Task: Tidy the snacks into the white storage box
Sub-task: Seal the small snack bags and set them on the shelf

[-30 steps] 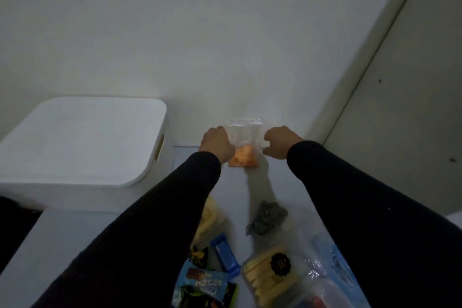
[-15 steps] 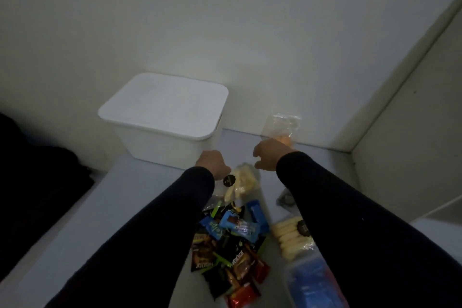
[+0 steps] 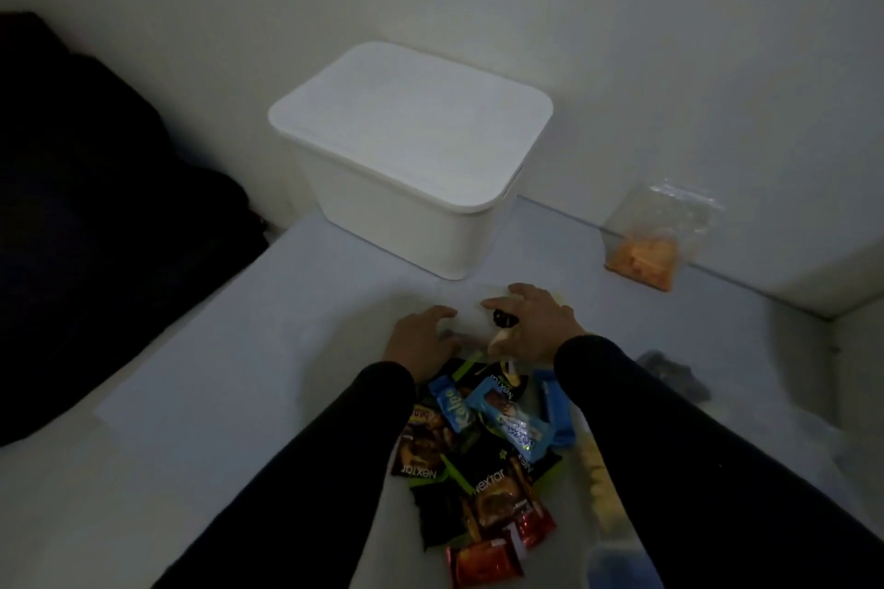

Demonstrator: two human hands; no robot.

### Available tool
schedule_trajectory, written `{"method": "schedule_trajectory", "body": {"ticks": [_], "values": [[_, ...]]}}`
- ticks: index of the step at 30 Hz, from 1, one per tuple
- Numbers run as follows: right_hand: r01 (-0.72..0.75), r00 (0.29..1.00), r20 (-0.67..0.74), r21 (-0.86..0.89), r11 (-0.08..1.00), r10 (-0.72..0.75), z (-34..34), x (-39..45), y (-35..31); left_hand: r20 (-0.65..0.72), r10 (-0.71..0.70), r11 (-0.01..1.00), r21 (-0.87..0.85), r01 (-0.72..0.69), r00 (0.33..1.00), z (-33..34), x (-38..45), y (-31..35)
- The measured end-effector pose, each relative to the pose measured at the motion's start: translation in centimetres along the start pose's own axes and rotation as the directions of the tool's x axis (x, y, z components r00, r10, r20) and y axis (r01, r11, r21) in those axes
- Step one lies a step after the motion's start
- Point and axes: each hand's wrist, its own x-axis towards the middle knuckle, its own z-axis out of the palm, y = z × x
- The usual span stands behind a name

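Nearest the camera, a heap of glossy foil snack packets (image 3: 483,469) is spread on the pale sheet (image 3: 215,397) between two black sleeves; red wrappers (image 3: 483,562) lie at its near end, with dark and blue ones further in. A blue item (image 3: 617,564) and a row of pale yellow sticks (image 3: 598,488) are half hidden by the right sleeve. Beyond the heap, a clear bag (image 3: 471,318) with a black round label is held between both hands: the left hand (image 3: 416,335) is curled onto its left edge, the right hand (image 3: 531,323) is arched over it with fingers bent. A crumpled grey wrapper (image 3: 669,373) lies to the right. Further back, the white box (image 3: 411,187) is set by the wall, rounded, smooth plastic, lid on, its long axis running diagonally from near-right to far-left. A clear bag of orange pieces (image 3: 646,239) is leaned upright against the wall, well right of the box. Dark fabric (image 3: 95,206) is piled at far left.
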Motion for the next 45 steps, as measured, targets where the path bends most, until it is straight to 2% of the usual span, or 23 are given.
{"method": "schedule_trajectory", "body": {"ticks": [7, 11, 14, 17, 20, 22, 25, 28, 31, 36, 39, 45], "values": [[-0.036, 0.996, -0.073, 0.145, 0.989, 0.047, -0.6, -1.3, 2.7, -0.134, 0.013, 0.969, -0.242, -0.046, 0.991, 0.0, -0.2, 2.6], [-0.075, 0.982, -0.148, 0.248, 0.966, 0.114, -3.0, -3.2, 3.7, -0.22, 0.149, 0.925, -0.314, -0.215, 0.964, -0.4, -0.9, 5.8], [-0.081, 0.958, -0.234, 0.34, 0.937, 0.167, -5.0, -5.1, 4.4, -0.271, 0.296, 0.859, -0.343, -0.379, 0.916, -1.0, -1.7, 8.2], [-0.034, 0.896, -0.363, 0.516, 0.856, 0.254, -7.0, -7.5, 4.6, -0.275, 0.374, 0.792, -0.402, -0.46, 0.886, -2.6, -2.2, 10.6], [0.016, 0.827, -0.428, 0.666, 0.746, 0.364, -9.1, -10.0, 4.5, -0.283, 0.412, 0.725, -0.474, -0.5, 0.866, -4.8, -2.6, 12.7], [0.099, 0.782, -0.473, 0.737, 0.668, 0.405, -10.1, -11.7, 4.2, -0.283, 0.445, 0.67, -0.524, -0.526, 0.849, -6.2, -2.9, 13.9], [0.209, 0.685, -0.549, 0.778, 0.592, 0.48, -11.4, -14.6, 3.0, -0.303, 0.427, 0.6, -0.61, -0.517, 0.852, -8.2, -3.5, 15.5], [0.32, 0.621, -0.579, 0.802, 0.503, 0.528, -12.2, -17.0, 1.3, -0.323, 0.371, 0.504, -0.718, -0.481, 0.871, -9.8, -4.3, 16.8], [0.419, 0.583, -0.577, 0.817, 0.397, 0.572, -12.5, -18.6, -0.1, -0.299, 0.349, 0.412, -0.802, -0.432, 0.888, -10.5, -4.7, 17.4], [0.535, 0.529, -0.558, 0.804, 0.259, 0.64, -12.1, -20.8, -1.5, -0.262, 0.418, 0.286, -0.871, -0.4, 0.87, -10.5, -5.8, 18.0], [0.55, 0.506, -0.591, 0.782, 0.293, 0.628, -11.9, -22.2, -1.9, -0.247, 0.431, 0.281, -0.877, -0.389, 0.868, -10.2, -6.6, 17.9], [0.56, 0.484, -0.645, 0.747, 0.358, 0.591, -12.1, -23.3, -2.1, -0.284, 0.403, 0.338, -0.838, -0.429, 0.87, -10.5, -7.3, 17.8]]}}
